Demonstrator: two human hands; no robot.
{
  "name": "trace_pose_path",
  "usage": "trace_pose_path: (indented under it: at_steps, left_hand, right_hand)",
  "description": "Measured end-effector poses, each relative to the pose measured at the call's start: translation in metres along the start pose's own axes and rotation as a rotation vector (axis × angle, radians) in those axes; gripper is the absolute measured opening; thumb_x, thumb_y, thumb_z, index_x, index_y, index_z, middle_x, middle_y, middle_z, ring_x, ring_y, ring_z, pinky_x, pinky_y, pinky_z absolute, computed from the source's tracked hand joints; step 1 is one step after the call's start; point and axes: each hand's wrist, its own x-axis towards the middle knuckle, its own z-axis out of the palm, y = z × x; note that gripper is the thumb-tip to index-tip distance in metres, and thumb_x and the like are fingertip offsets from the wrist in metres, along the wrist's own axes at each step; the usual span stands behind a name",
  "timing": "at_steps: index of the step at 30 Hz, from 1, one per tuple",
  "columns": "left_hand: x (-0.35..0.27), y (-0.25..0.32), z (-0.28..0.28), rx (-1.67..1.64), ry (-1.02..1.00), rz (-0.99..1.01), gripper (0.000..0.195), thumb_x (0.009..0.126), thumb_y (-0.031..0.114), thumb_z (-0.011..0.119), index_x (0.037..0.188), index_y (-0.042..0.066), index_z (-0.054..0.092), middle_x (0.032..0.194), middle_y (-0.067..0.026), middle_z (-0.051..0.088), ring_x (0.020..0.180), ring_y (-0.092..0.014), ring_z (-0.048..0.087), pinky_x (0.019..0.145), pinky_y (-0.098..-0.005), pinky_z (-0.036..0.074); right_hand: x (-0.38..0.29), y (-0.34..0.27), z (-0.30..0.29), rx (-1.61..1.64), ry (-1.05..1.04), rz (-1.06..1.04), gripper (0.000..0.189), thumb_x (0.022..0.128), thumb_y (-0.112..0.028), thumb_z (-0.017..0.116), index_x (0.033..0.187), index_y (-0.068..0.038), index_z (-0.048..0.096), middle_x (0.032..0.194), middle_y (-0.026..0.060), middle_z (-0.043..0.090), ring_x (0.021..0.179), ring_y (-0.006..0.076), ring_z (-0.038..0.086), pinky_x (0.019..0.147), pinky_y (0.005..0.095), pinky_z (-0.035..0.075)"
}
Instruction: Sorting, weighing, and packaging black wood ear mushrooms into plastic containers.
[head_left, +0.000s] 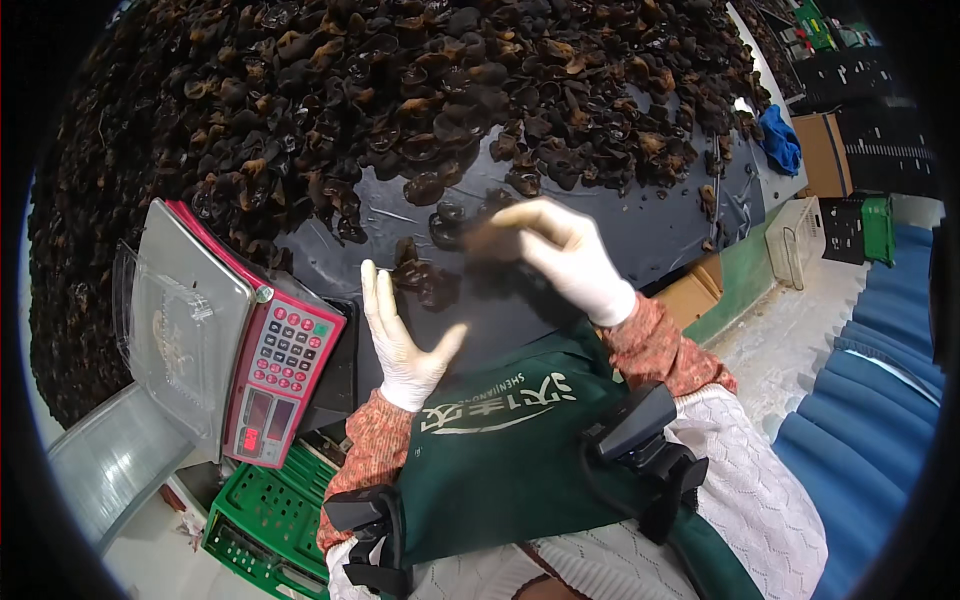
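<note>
My left hand (405, 349), in a white glove, is open with the thumb spread away from the fingers. Just beyond its fingers, dark wood ear mushrooms (433, 286) lie on the black sheet-covered table (322, 251). My right hand (570, 259), gloved too, is bent over the table, with a motion-blurred brown wood ear mushroom (491, 238) at its fingertips. Close by are a few loose wood ears (448, 223). A great heap of wood ears (420, 82) covers the far part of the table.
On the left, a red digital scale (289, 352) bears a clear plastic clamshell box (172, 345) on its metal pan. A green crate (262, 517) stands below. To the right are a blue cloth (780, 141), a white basket (795, 240) and cardboard boxes (821, 154).
</note>
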Motion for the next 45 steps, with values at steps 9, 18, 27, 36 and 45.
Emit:
trace_pose_path:
  at_steps: [9, 18, 27, 36, 45]
  left_hand:
    - [0.003, 0.008, 0.001, 0.065, -0.053, -0.101, 0.105, 0.072, 0.019, 0.083, 0.153, -0.001, 0.019, 0.156, -0.0211, 0.026, 0.14, -0.035, 0.033, 0.116, -0.0415, 0.026]
    - [0.003, 0.007, 0.0, 0.025, -0.031, -0.117, 0.098, 0.073, 0.014, 0.081, 0.151, -0.001, 0.024, 0.151, -0.0199, 0.034, 0.137, -0.034, 0.037, 0.114, -0.0402, 0.028]
    - [0.005, 0.007, -0.001, 0.01, -0.035, -0.122, 0.096, 0.074, 0.013, 0.081, 0.151, -0.001, 0.026, 0.151, -0.0198, 0.034, 0.137, -0.033, 0.037, 0.115, -0.04, 0.027]
    - [0.006, 0.01, -0.002, 0.053, -0.05, -0.105, 0.097, 0.074, 0.013, 0.081, 0.151, -0.001, 0.024, 0.151, -0.0199, 0.034, 0.137, -0.034, 0.037, 0.114, -0.0406, 0.028]
    - [0.005, 0.007, 0.0, 0.061, -0.034, -0.095, 0.098, 0.072, 0.011, 0.081, 0.151, -0.001, 0.025, 0.151, -0.0197, 0.035, 0.136, -0.034, 0.038, 0.114, -0.0405, 0.029]
  right_hand:
    - [0.02, 0.002, -0.014, -1.041, 0.263, -0.345, 0.025, 0.083, -0.016, 0.071, 0.106, -0.007, 0.069, 0.08, 0.0069, 0.063, 0.069, 0.0231, 0.063, 0.064, 0.0309, 0.05]
    - [0.01, 0.025, -0.005, -0.614, 0.226, -0.472, 0.018, 0.074, -0.001, 0.072, 0.089, -0.006, 0.064, 0.083, 0.0084, 0.063, 0.073, 0.0264, 0.063, 0.066, 0.0342, 0.051]
    - [-0.007, 0.033, -0.011, -0.423, 0.272, -0.576, 0.023, 0.076, 0.012, 0.068, 0.091, -0.002, 0.06, 0.1, 0.0124, 0.067, 0.09, 0.0233, 0.066, 0.081, 0.0324, 0.053]
    - [0.016, 0.024, 0.001, -0.783, 0.268, -0.517, 0.027, 0.081, -0.003, 0.066, 0.107, -0.011, 0.067, 0.086, 0.0071, 0.064, 0.07, 0.0262, 0.064, 0.065, 0.0368, 0.051]
    - [0.013, 0.025, -0.004, -0.794, 0.094, -0.671, 0.03, 0.068, 0.006, 0.069, 0.094, -0.01, 0.065, 0.097, 0.0057, 0.069, 0.085, 0.0246, 0.064, 0.073, 0.033, 0.05]
